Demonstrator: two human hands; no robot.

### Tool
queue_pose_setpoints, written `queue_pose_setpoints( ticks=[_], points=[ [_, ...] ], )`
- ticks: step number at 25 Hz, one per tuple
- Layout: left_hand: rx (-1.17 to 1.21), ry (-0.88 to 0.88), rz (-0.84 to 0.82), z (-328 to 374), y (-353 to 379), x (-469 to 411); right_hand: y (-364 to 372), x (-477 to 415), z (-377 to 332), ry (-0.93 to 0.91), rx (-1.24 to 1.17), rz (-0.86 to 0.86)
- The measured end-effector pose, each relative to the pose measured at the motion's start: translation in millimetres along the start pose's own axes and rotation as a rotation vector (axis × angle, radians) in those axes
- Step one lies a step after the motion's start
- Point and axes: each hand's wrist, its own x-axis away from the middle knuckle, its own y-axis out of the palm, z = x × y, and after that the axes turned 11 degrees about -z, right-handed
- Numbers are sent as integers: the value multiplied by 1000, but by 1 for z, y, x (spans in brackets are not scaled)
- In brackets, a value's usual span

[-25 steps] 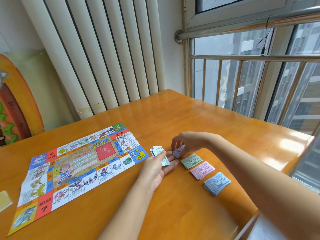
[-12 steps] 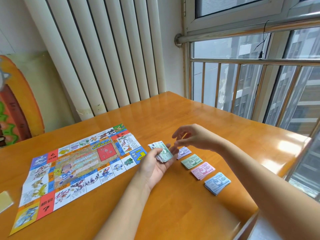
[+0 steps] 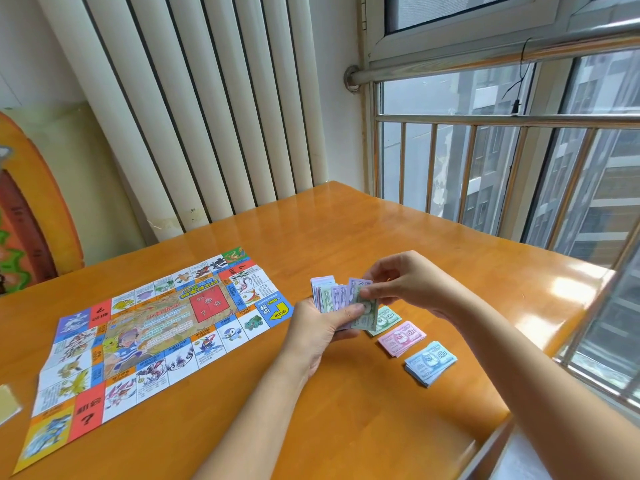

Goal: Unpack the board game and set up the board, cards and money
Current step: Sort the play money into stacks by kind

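Two hands meet just right of the game board point(image 3: 149, 327) in my head view. I see the left hand point(image 3: 320, 332) gripping a fanned wad of play money point(image 3: 329, 299), the right hand point(image 3: 408, 282) pinching one of its notes. Further right of the board lie the green pile point(image 3: 387, 318), pink pile point(image 3: 401, 337) and blue pile point(image 3: 429, 362).

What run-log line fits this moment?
left hand: holds mixed paper-money stack | right hand: pinches stack | green pile, pink pile, blue pile: on orange-wood table | printed board: unfolded
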Motion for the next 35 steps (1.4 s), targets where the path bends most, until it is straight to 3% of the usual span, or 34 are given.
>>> queue_pose_setpoints(
  ticks=[7, 16, 21, 26, 32, 35],
  points=[
    [327, -99, -152, 4, -6, -1, -8, 12, 6, 24, 31, 89],
    [173, -38, -155, 0, -1, 1, -6, 16, 12, 23, 72, 73],
    [270, -15, 20, 2, -5, -3, -18, 12, 25, 155, -113, 155],
    [154, -78, 139, -8, -6, -9, -13, 10, 28, 139, -193, 12],
    [125, -139, -17, -7, -8, -8, -7, 5, 21, 138, 35, 53],
    [94, -144, 8, -7, -6, -8, -3, 2, 17, 106, 46, 88]
  ],
)
